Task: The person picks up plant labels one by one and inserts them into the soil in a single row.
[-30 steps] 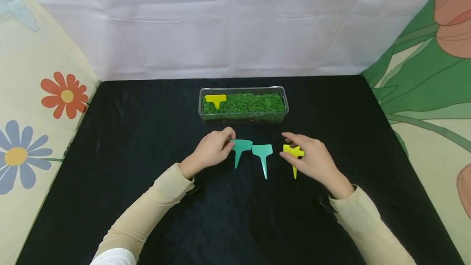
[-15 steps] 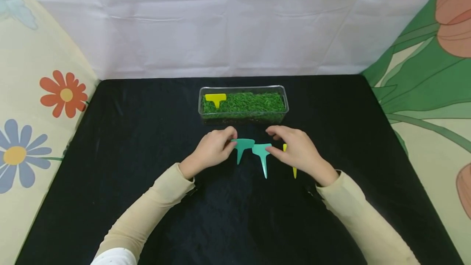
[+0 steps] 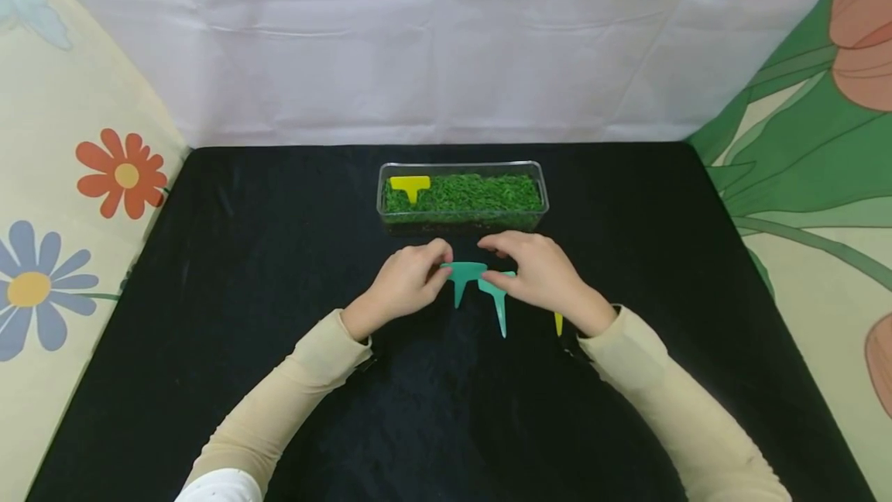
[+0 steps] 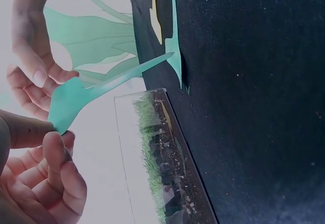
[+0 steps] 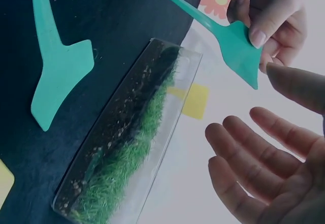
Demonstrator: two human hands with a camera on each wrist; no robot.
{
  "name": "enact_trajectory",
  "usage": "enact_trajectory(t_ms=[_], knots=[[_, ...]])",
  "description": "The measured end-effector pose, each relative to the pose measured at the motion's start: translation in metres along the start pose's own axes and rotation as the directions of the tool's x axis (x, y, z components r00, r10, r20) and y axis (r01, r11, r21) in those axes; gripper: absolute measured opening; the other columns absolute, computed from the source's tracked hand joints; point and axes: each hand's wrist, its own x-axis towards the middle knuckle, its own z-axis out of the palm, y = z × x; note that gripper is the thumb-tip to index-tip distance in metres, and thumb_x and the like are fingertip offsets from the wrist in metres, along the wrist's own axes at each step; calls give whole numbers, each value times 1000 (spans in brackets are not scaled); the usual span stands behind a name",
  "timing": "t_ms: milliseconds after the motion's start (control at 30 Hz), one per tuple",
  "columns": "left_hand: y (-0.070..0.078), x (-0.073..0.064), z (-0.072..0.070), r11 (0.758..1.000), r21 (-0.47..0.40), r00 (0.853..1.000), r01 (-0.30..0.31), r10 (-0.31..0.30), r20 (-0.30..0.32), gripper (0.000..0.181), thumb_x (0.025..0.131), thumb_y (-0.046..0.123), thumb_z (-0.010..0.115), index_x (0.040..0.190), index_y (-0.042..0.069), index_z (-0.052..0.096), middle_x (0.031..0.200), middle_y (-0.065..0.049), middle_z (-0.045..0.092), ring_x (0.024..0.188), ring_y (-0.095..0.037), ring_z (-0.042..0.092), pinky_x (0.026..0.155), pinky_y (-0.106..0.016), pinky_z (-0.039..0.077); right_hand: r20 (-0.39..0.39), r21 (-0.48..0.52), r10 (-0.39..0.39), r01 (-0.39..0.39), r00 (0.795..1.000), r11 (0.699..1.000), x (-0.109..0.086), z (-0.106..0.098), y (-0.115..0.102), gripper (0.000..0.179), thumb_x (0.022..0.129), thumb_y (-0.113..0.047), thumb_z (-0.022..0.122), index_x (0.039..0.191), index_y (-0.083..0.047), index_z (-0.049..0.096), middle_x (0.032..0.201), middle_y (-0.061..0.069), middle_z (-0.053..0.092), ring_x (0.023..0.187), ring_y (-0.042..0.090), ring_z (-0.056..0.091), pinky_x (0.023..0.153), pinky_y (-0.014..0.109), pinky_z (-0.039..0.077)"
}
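My left hand pinches a green T-shaped plant label by one end of its head, between thumb and fingers. The label is raised off the table, its pointed stem aimed down in the left wrist view. Just to its right, my right hand has its thumb and fingers spread apart, close to the label's free end, with nothing between them. A second green plant label lies on the black cloth below the hands. Under the right hand, a yellow plant label is mostly hidden.
Behind the hands stands a clear plastic box of soil and green grass. Another yellow plant label is stuck upright in its left end. A white cloth backdrop hangs behind the black-covered table.
My right hand has moved left from over the yellow plant label to beside the held green one. My left hand has shifted slightly right, its label tilting a little.
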Motion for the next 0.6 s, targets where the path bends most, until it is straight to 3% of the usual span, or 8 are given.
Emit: enact_trajectory(t_ms=[233, 600], knots=[[2, 1, -1, 999, -3, 999, -34, 34, -33, 7, 87, 6, 58, 87, 9, 52, 61, 4, 47, 46, -4, 40, 43, -21, 33, 60, 32, -1, -1, 998, 999, 10, 2, -5, 32, 77, -15, 73, 106, -5, 64, 91, 8, 66, 74, 19, 62, 60, 30, 48], [4, 0, -3, 998, -2, 997, -60, 60, -50, 6, 87, 6, 58, 89, 8, 52, 62, 3, 47, 46, -4, 39, 42, -20, 32, 50, 50, -39, 37, 998, 998, 16, 7, -9, 21, 77, -12, 73, 96, -9, 67, 81, 0, 66, 55, 6, 49, 50, 24, 40]])
